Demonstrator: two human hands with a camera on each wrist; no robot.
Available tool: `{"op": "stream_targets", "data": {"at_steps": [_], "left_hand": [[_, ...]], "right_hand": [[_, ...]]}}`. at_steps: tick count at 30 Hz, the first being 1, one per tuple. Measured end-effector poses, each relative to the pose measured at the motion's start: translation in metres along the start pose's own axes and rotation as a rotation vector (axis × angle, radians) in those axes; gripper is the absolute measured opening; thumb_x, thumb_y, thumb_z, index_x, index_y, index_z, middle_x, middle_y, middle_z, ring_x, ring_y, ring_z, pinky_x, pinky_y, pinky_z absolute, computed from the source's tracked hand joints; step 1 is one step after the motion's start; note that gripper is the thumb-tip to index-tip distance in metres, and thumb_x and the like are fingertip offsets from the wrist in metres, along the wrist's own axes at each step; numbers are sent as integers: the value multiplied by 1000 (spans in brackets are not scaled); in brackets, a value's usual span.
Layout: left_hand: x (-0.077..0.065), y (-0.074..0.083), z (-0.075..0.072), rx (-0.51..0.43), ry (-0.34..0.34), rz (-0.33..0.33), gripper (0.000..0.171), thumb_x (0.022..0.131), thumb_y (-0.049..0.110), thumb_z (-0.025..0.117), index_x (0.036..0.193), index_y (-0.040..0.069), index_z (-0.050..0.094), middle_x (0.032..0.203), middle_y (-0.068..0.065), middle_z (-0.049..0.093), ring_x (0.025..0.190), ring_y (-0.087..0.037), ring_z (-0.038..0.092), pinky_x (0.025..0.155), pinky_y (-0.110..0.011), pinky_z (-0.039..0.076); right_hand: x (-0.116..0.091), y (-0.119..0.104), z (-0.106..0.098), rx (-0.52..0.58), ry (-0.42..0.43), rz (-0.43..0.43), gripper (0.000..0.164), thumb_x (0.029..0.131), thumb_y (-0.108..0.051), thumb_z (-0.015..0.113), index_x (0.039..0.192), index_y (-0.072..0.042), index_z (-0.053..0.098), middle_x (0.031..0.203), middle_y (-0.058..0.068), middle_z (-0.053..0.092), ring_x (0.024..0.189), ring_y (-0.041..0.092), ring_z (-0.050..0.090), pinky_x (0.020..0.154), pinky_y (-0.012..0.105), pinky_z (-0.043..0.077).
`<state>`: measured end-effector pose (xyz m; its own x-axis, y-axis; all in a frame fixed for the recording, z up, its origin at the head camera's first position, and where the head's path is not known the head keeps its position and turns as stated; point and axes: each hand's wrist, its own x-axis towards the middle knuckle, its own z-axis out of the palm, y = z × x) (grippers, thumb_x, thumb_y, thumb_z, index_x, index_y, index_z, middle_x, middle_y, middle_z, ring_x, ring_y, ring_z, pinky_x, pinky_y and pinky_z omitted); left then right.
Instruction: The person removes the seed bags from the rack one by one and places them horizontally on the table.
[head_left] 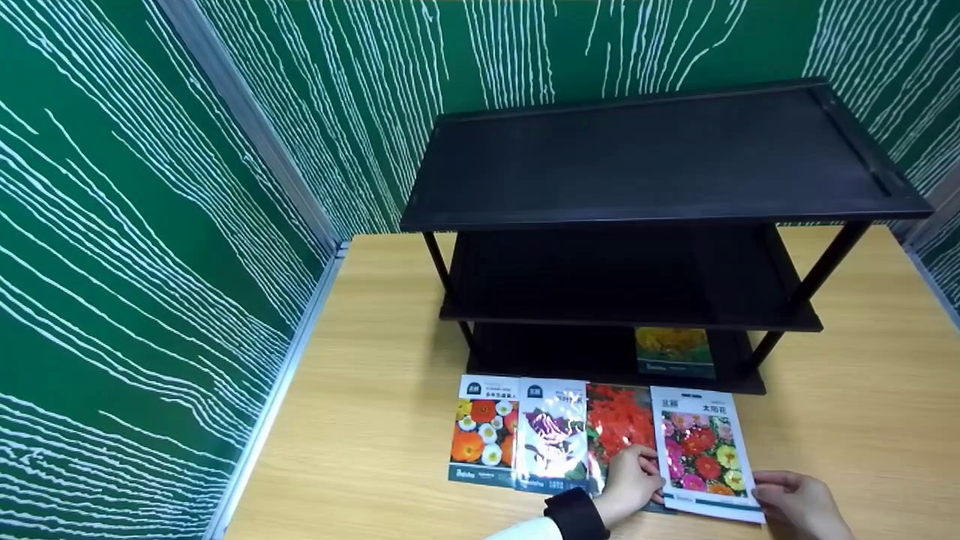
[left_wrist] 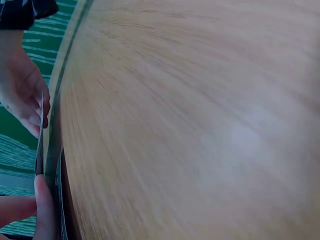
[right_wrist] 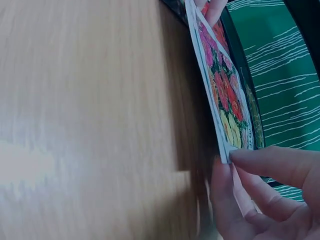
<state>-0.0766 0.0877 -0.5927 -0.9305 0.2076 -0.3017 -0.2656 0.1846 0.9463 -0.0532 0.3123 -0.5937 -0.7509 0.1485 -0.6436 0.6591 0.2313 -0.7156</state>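
A white-bordered seed packet (head_left: 701, 454) with pink, red and yellow flowers is held up slightly above the table, between both hands. My left hand (head_left: 630, 480) pinches its lower left edge, over the red-flower packet (head_left: 619, 420). At the lower right corner, my right hand (head_left: 802, 501) grips it between thumb and fingers; the right wrist view shows this pinch on the packet (right_wrist: 227, 95) closely. Left of these lie a purple-and-white flower packet (head_left: 553, 431) and an orange-and-white flower packet (head_left: 484, 427), side by side.
A black three-tier shelf (head_left: 645, 165) stands behind the packets on the wooden table (head_left: 360, 450). One yellow-flower packet (head_left: 675, 351) lies on its lowest tier, toward the right. Green walls with white lines (head_left: 150, 225) enclose the left and back.
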Motion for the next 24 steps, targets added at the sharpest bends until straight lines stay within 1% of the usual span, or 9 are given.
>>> {"op": "stream_targets", "data": {"at_steps": [1,5,9,12,16,20,24], "left_hand": [[0,0,0,-1,-1,-3,28,69,-17,56,92,0,55,64,-7,53,49,-30,59,41,-24,48],[0,1,1,-22,-5,-22,28,69,-17,54,92,0,55,63,-4,50,49,-30,58,41,-25,48],[0,1,1,-29,-3,-17,29,68,-18,53,91,0,55,62,-1,48,47,-29,58,40,-25,48],[0,1,2,-20,-1,-8,29,68,-18,54,91,0,55,62,0,48,47,-29,58,40,-25,48],[1,1,1,20,-5,-7,29,68,-16,56,92,1,56,62,0,49,49,-31,59,39,-25,48],[1,2,0,47,-7,-14,28,69,-15,57,92,1,57,62,0,51,50,-32,60,40,-25,48],[2,2,-1,48,-11,-21,27,70,-14,58,92,2,58,61,1,50,50,-32,60,39,-24,47]], "right_hand": [[1,1,0,-5,1,0,41,74,-3,66,106,18,51,76,10,64,68,14,61,63,31,51],[6,2,1,-37,6,14,42,77,-1,62,110,19,47,78,10,64,69,15,61,63,32,51],[7,2,1,-58,13,20,42,78,-2,60,112,19,45,78,9,63,68,15,60,63,31,51],[8,1,2,-87,19,12,42,79,-3,60,112,18,46,78,8,63,68,14,59,62,30,50],[11,2,3,-136,39,5,41,78,-5,61,111,17,48,77,7,63,67,13,58,62,30,49],[13,3,5,-190,59,22,40,78,-5,60,111,15,50,76,5,61,66,14,56,60,29,47],[12,1,5,-235,68,37,40,78,-5,60,111,14,50,74,5,60,66,15,54,59,29,45]]}}
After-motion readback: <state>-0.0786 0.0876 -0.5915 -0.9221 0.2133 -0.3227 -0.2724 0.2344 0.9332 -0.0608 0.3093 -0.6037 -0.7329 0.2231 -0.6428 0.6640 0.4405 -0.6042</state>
